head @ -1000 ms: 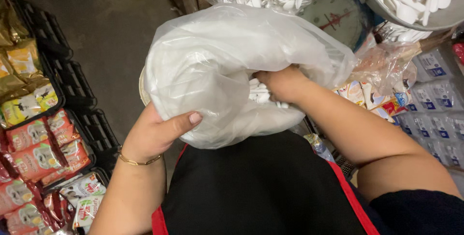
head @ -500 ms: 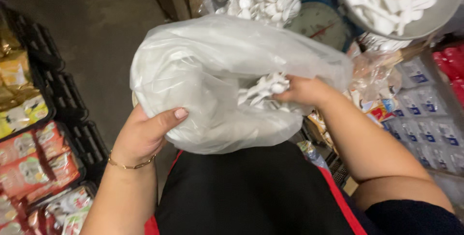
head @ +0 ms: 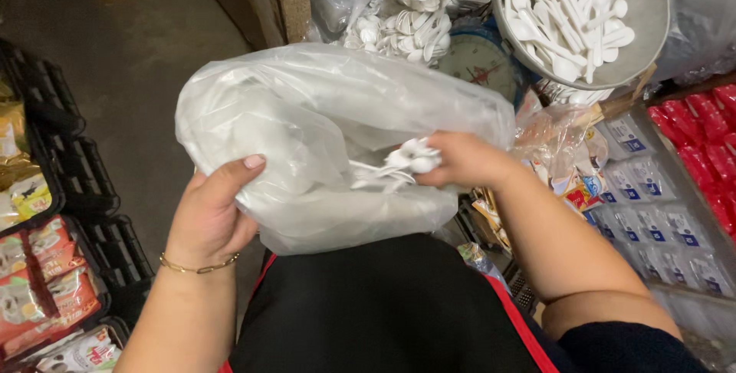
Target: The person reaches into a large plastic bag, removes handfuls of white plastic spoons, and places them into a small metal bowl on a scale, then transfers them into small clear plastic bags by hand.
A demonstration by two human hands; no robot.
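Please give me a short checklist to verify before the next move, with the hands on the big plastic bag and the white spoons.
1. Left hand supports the plastic bag from below, thumb on its side: ok.
2. Right hand has a grip on a bunch of white plastic spoons: ok.
3. Spoons clear of the bag opening: cannot tell, folds hide the edge.
4. No spoon slipping from the bunch: cannot tell.
5. Metal bowl on the scale has room above its spoons: ok.
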